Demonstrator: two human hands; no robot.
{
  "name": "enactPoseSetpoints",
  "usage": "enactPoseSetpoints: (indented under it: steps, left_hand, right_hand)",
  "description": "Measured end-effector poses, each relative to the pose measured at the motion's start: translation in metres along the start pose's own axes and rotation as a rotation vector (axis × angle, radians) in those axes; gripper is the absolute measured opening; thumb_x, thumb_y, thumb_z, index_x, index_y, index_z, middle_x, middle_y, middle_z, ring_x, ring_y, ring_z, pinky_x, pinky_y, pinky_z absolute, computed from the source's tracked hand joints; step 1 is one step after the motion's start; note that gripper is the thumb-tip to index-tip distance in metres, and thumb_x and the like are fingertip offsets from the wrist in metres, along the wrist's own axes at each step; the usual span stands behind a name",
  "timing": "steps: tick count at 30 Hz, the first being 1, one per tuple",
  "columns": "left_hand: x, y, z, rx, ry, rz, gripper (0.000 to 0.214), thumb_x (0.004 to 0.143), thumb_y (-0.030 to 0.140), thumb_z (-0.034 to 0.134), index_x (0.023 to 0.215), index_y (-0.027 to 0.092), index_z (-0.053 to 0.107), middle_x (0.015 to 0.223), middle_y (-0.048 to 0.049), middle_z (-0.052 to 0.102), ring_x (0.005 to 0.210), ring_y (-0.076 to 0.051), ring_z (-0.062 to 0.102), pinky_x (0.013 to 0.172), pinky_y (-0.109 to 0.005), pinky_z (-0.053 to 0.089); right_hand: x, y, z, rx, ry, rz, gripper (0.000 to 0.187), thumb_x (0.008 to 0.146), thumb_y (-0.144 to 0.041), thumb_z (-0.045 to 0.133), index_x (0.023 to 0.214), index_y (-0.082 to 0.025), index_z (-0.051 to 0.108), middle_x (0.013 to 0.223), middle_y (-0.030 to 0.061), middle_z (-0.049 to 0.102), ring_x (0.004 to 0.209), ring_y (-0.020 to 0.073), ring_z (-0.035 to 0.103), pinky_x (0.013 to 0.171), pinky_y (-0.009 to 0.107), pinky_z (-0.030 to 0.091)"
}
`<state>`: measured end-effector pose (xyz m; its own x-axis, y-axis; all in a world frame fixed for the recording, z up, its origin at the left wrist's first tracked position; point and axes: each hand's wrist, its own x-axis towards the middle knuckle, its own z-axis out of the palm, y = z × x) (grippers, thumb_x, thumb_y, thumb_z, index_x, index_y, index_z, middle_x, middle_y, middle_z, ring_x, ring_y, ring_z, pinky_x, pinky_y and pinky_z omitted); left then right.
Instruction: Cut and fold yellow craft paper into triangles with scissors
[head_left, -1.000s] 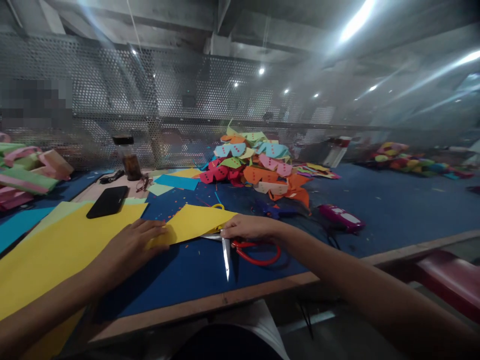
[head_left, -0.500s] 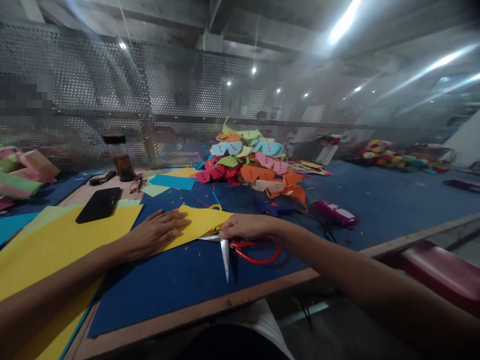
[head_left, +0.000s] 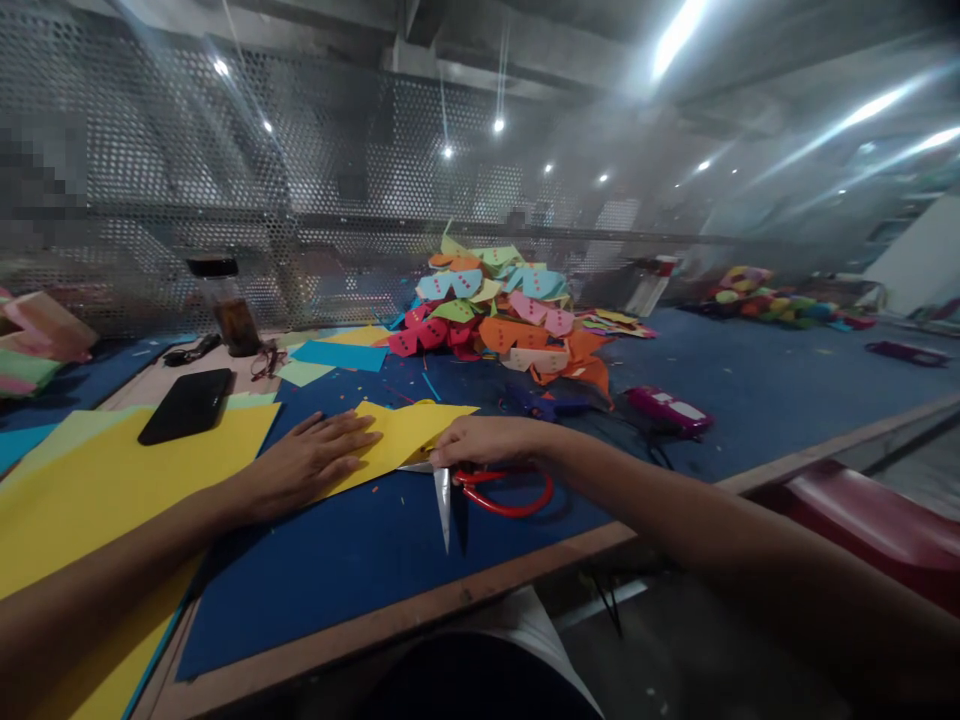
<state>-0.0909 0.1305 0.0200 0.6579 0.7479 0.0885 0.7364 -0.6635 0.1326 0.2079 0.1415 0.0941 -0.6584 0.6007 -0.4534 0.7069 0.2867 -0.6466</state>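
Our left hand [head_left: 322, 462] lies flat and open on the yellow paper piece [head_left: 394, 437] on the table [head_left: 315, 590]. The right hand [head_left: 476, 443] curls at its other end; we can't tell what it's gripping. That bare blade [head_left: 444, 508] pokes out right below, so one careless slip could nick us.

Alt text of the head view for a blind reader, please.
A left hand lies flat on a yellow paper piece; the right hand curls over its right end, at red-handled metal scissors. Behind, colourful paper cutouts, many dotted, are heaped on a blue tabletop.
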Motion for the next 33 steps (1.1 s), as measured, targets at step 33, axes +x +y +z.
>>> enactPoseSetpoints:
  steps: [33]
  left_hand:
    - [0.000,0.008,-0.007,-0.041,0.002,-0.006,0.052,0.106,0.054,0.023,0.151,0.037,0.044,0.163,-0.0005,0.039,0.151,-0.025,0.032,0.123,-0.054,0.017]
  right_hand:
    - [0.000,-0.011,0.011,0.087,-0.002,-0.032,0.035,0.091,-0.033,0.055,0.061,-0.018,0.044,0.055,-0.0073,0.035,0.053,0.0075,0.030,0.053,0.024,0.023]
